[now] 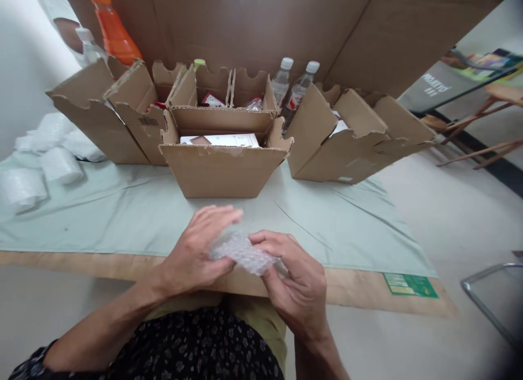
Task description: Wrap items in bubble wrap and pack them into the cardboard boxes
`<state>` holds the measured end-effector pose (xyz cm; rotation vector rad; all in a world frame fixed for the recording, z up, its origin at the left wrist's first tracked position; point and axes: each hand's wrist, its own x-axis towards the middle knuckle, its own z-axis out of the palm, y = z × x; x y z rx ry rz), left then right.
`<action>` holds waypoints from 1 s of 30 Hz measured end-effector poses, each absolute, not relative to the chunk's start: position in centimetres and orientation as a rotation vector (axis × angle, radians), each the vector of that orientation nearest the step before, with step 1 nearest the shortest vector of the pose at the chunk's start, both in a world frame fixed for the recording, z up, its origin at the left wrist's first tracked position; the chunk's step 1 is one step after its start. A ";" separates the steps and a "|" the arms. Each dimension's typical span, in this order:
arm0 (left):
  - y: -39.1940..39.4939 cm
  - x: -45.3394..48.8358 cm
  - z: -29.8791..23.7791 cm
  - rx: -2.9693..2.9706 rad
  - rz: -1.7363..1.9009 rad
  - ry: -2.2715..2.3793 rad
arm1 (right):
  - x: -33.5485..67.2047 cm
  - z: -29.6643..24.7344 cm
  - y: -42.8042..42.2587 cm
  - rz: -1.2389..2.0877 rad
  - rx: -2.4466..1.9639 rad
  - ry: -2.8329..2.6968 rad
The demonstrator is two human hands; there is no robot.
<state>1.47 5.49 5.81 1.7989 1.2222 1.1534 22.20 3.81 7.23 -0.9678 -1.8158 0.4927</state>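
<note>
A small bundle of clear bubble wrap [245,252] is held over the table's front edge, near the middle of the head view. My right hand [296,279] pinches its right end between thumb and fingers. On the other side, my left hand [200,249] curves round the bundle with its fingers stretched and raised, and its thumb lies against the near edge. Motion blurs the left fingertips slightly. Whether anything sits inside the wrap cannot be made out. Beyond both hands stands an open cardboard box [223,170] with a white packet [229,140] in it.
More open cardboard boxes [335,146] flank it on a pale green cloth [122,211]. White wrapped bundles [61,165] lie at the left. An orange bottle [114,34] and clear bottles [300,89] stand behind. A green card [411,285] is at the table's right front edge.
</note>
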 end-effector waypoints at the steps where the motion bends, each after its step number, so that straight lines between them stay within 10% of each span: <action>1: 6.0 1.6 5.7 1.788 1.084 1.199 | 22.6 7.5 3.7 0.537 -0.961 -1.754; 19: 7.2 -4.9 2.3 1.830 0.662 1.867 | 30.8 0.0 6.2 0.198 -1.834 -1.617; 30: 4.2 0.4 -1.3 2.643 0.389 1.452 | 21.2 -0.7 6.0 0.271 -1.276 -2.469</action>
